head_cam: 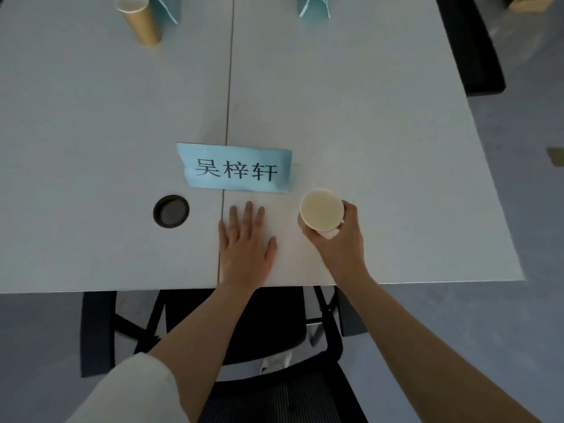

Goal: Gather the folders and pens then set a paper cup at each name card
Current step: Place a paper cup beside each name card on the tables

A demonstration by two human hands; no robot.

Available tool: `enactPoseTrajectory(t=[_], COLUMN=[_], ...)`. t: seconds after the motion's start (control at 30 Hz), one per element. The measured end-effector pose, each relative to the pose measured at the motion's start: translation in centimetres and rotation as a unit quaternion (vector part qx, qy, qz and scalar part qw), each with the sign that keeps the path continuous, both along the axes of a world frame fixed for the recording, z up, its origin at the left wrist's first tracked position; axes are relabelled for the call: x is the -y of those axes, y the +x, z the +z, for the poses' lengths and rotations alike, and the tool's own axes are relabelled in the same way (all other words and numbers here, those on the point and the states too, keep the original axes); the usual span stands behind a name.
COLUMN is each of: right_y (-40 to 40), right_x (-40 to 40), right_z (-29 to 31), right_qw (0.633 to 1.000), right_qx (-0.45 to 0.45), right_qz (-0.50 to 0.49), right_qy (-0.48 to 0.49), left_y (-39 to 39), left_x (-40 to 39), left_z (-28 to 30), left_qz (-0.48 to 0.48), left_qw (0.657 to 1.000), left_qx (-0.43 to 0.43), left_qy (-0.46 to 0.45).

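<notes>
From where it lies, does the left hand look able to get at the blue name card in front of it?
Probably yes. The left hand lies flat and empty on the white table, its fingers just short of the blue paper name card, with bare tabletop between. The right hand holds the paper cup off to the side.

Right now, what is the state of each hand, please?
Left hand: open, fingers straight, flat on the table.
Right hand: closed around a paper cup, beside the name card.

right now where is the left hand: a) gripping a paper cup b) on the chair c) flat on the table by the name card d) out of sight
c: the left hand lies flat, fingers straight, on the table just below the name card.
</notes>
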State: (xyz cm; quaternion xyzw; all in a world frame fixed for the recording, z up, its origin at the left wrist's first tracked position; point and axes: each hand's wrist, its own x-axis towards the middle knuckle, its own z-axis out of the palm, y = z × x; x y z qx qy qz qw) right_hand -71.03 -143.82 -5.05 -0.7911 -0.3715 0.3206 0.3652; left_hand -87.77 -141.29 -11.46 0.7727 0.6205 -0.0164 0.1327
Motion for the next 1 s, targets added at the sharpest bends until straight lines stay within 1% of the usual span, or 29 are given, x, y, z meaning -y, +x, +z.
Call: enactPoseTrajectory(t=[0.07,0.2,0.33,0.47,0.53,0.63,0.8,0.87,0.93,1.0], right_y=[0.7,1.8,1.9,1.6,1.6,1.8,3.7,4.9,6.5,8.5], right_x=[-2.4,-6.4,-8.2,-8.2,-7.0,-4.0,2.8,5.5,8.1,10.7], right_z=[-0.1,-0.9,-2.0,-2.4,-2.3,-2.5,-2.1,-1.7,-1.2,-0.5], right_qw=[1.000,0.999,0.999,1.000,1.000,0.998,0.996,0.996,0.996,0.995], right_qx=[-0.002,0.011,0.028,-0.001,-0.017,-0.012,-0.013,-0.015,-0.030,-0.055], right_qz=[-0.014,-0.014,0.003,0.015,0.026,0.047,0.063,0.057,0.032,-0.002], right_qy=[0.013,0.032,0.033,0.024,-0.001,-0.043,-0.065,-0.071,-0.075,-0.077], left_y=[0.0,0.2,0.2,0.2,0.2,0.0,0.2,0.6,1.9,4.0], left_x=[0.1,0.1,0.1,0.2,0.2,-0.1,-0.1,-0.1,0.5,2.3], left_z=[-0.6,-0.7,-0.9,-0.8,-0.7,-0.9,-0.9,-0.2,0.7,1.9], left_qz=[-0.004,0.005,0.005,0.007,0.003,0.009,0.004,0.024,0.063,0.085], left_qw=[1.000,0.999,0.999,0.999,0.999,0.999,0.998,0.997,0.994,0.992], left_qx=[-0.028,-0.029,-0.033,-0.036,-0.041,-0.047,-0.059,-0.061,-0.042,-0.019], left_qy=[0.006,0.020,0.026,0.025,0.023,0.015,-0.009,-0.038,-0.075,-0.092])
